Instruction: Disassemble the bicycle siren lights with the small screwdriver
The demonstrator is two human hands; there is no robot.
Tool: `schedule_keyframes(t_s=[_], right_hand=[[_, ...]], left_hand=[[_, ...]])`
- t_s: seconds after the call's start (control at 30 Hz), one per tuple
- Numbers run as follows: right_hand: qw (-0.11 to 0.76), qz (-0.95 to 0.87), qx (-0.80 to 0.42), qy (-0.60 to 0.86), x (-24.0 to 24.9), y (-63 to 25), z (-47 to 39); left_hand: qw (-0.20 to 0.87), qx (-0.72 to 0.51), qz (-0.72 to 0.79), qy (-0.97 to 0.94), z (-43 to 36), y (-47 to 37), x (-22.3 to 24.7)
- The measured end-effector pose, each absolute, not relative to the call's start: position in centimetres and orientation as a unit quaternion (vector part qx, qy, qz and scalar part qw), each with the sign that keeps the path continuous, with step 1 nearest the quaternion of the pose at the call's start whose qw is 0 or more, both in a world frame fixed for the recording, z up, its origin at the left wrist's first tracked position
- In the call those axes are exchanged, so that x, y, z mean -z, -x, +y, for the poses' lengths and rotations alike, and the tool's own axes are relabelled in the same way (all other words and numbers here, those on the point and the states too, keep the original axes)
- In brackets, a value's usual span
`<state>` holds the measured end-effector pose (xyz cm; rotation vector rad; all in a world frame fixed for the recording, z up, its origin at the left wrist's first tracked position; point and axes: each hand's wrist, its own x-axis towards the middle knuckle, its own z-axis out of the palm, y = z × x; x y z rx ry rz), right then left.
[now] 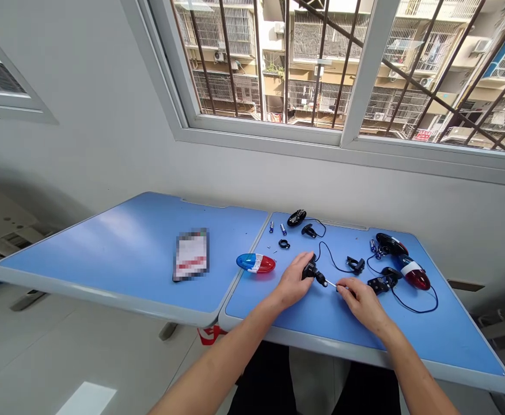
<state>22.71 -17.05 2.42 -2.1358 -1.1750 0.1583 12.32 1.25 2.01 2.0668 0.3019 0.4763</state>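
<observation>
The left blue-topped table (118,248) supports one flat rectangular item (192,256), obscured. The right blue-topped table (321,317), abutting it, supports a blue-white-red lens cover (257,263), batteries (283,229), a black oval housing (296,218) and a ring clamp (284,244).

Left grip (295,280) curled, right grip (362,300) pinching; forearms (221,360) extended.

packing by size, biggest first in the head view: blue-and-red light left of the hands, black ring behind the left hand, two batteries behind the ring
1. Light
2. Black ring
3. Left battery, right battery: alike, so unranked
</observation>
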Motion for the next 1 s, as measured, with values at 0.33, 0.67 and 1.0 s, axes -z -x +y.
schedule_keyframes(t_s=[0.33, 0.67, 1.0], right_hand=[[0.302, -0.479, 0.021, 0.824, -1.2, -22.3, -17.1], [0.391, -0.421, -0.017, 0.818, -0.7, -22.1, -16.5], [0.392, -0.409, -0.028, 0.824, -0.7, -22.2, -16.7]], left_hand=[[0.482, -0.196, 0.129, -0.844, 1.4, -12.5, -2.0], [0.42, -0.19, 0.138, -0.877, 1.7, -12.6, -1.7], [0.315, -0.178, 0.14, -0.922, 1.7, -12.4, -1.5]])
